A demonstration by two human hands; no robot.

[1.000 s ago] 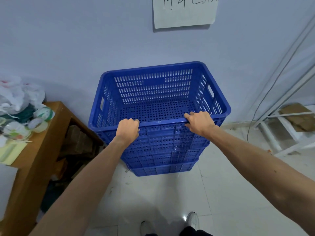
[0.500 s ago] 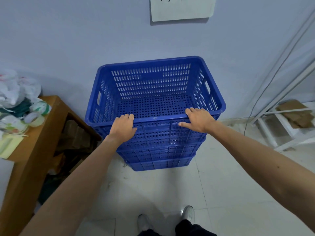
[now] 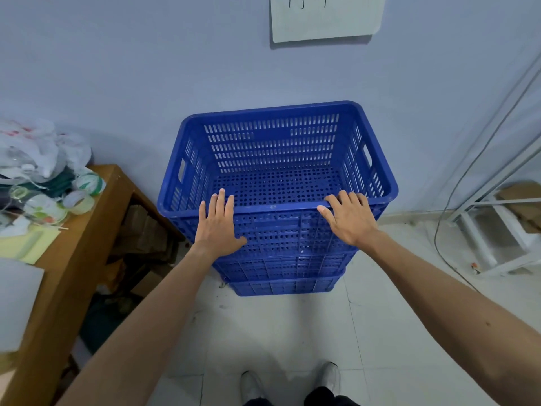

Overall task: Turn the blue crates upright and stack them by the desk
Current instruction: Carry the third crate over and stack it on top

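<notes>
A stack of blue perforated crates [image 3: 281, 271] stands upright on the floor against the wall, just right of the wooden desk [image 3: 73, 259]. The top crate [image 3: 275, 159] is empty, its opening facing up. My left hand [image 3: 218, 227] lies flat on the near wall of the top crate, straight fingers reaching over the near rim. My right hand [image 3: 349, 218] rests the same way at the right part of that rim, fingers spread. Neither hand grips anything.
The desk holds plastic bags [image 3: 38, 153], tape rolls [image 3: 79, 200] and papers [image 3: 26, 244]; boxes sit beneath it. A white metal rack [image 3: 497, 230] with cardboard and a hanging cable [image 3: 456, 183] stand at the right. My shoes [image 3: 292, 382] are on the white tiled floor.
Both hands have let go of the near rim: a second ago the fingers were curled over it, now they lie straight and flat. The crate has settled lower onto the stack.
</notes>
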